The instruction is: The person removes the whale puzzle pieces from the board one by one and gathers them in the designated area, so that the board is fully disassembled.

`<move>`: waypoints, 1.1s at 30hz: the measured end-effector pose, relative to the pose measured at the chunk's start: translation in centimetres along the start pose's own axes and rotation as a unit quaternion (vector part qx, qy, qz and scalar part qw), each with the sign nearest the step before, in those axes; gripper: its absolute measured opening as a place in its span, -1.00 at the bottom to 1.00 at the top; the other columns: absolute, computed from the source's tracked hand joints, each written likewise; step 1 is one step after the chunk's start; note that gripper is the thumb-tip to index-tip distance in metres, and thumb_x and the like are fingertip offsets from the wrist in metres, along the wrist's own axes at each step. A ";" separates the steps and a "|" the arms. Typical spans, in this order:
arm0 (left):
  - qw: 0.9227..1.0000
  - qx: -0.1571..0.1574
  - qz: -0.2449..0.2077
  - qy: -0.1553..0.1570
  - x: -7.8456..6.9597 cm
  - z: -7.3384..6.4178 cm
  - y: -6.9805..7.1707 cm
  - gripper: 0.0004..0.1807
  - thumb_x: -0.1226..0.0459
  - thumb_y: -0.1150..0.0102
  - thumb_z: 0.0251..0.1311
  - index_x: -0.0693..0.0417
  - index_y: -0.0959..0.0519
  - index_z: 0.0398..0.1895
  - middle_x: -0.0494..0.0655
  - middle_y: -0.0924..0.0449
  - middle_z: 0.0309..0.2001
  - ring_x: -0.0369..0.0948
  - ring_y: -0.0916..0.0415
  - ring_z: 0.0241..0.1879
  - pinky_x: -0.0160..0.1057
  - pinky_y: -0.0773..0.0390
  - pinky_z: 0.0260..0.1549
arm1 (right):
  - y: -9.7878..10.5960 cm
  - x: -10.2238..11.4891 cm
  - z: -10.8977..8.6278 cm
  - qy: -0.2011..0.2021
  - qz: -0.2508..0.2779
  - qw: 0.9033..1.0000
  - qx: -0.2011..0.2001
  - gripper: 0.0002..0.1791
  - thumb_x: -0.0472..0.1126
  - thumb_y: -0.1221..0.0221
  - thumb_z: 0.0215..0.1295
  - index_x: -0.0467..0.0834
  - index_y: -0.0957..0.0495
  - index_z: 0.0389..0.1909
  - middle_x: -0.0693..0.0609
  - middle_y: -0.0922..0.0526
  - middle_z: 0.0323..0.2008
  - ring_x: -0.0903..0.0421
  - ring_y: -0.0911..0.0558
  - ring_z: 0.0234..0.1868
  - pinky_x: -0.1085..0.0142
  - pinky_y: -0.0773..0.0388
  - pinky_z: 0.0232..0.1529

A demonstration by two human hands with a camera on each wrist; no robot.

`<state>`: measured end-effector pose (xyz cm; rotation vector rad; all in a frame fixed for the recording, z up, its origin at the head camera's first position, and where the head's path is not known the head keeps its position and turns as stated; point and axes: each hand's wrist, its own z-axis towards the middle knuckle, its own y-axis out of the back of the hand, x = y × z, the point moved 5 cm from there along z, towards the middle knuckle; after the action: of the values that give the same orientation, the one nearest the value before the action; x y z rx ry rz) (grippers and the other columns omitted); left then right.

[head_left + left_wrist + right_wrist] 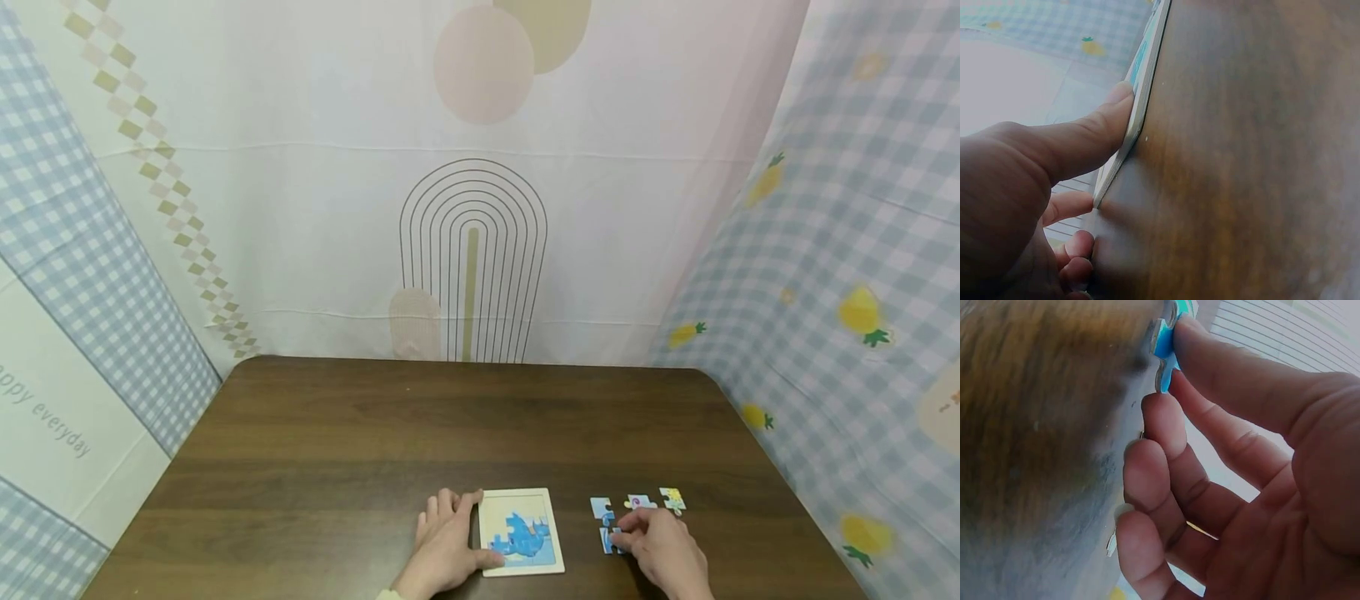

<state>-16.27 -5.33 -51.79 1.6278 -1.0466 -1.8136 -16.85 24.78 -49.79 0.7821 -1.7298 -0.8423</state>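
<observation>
A square puzzle board (483, 508) with a pale rim lies on the table, holding a partly assembled blue animal picture. My left hand (442, 546) rests at its left side, thumb pressing the near left corner and index fingertip touching the far left corner. In the left wrist view the thumb (1094, 128) lies straight across the board's edge. To the right, my right hand (667, 550) pinches a blue puzzle piece (1164, 340) between thumb and index finger, low over the table. Its other fingers are curled beneath. Another blue piece (606, 540) lies right at its fingertips.
Beyond the right hand lie more loose pieces: a light blue one (602, 507), one with a purple swirl (641, 502) and a yellow-patterned one (672, 499). The brown wooden table (450, 425) ends at a hanging patterned cloth (322, 208), with checked cloth (847, 250) along the right.
</observation>
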 end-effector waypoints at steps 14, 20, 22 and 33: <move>1.000 -0.001 -0.003 -0.001 0.0 0.0 0.1 0.01 -0.22 -0.46 -0.25 0.05 -0.39 0.31 -0.06 -0.29 -0.13 -0.09 -0.14 -0.19 -0.14 -0.15 -0.25 | -0.1 0.0 0.0 -0.010 -0.004 1.000 0.018 -0.71 0.03 -0.42 0.04 -0.05 -0.58 -0.42 0.17 -0.60 -0.47 0.14 -0.54 -0.42 0.08 -0.40 -0.40; 1.000 -0.004 0.002 -0.003 0.0 0.1 0.0 0.02 -0.23 -0.46 -0.26 0.05 -0.39 0.31 -0.06 -0.29 -0.13 -0.10 -0.13 -0.19 -0.15 -0.14 -0.26 | 0.0 0.0 -0.3 0.003 -0.016 1.000 0.001 -0.67 0.09 -0.45 -0.04 -0.01 -0.54 -0.48 0.19 -0.57 -0.51 0.14 -0.51 -0.44 0.09 -0.38 -0.43; 1.000 -0.005 0.002 -0.004 0.0 0.1 0.0 0.02 -0.23 -0.46 -0.26 0.05 -0.39 0.31 -0.06 -0.28 -0.13 -0.10 -0.13 -0.20 -0.16 -0.13 -0.27 | 0.0 0.0 -0.3 0.005 -0.019 1.000 0.000 -0.67 0.09 -0.45 -0.04 0.00 -0.53 -0.49 0.18 -0.57 -0.51 0.14 -0.51 -0.45 0.09 -0.38 -0.44; 1.000 -0.005 0.008 -0.003 0.1 0.1 -0.1 0.02 -0.22 -0.46 -0.26 0.05 -0.39 0.32 -0.05 -0.28 -0.15 -0.10 -0.12 -0.21 -0.16 -0.13 -0.28 | 0.0 -0.1 -0.3 0.006 -0.030 1.000 -0.002 -0.69 0.02 -0.47 -0.03 0.01 -0.52 -0.49 0.20 -0.56 -0.53 0.15 -0.51 -0.45 0.07 -0.37 -0.42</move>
<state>-16.39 -5.31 -51.87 1.6045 -1.0485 -1.8103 -16.59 24.80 -49.75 0.8380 -1.7000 -0.8790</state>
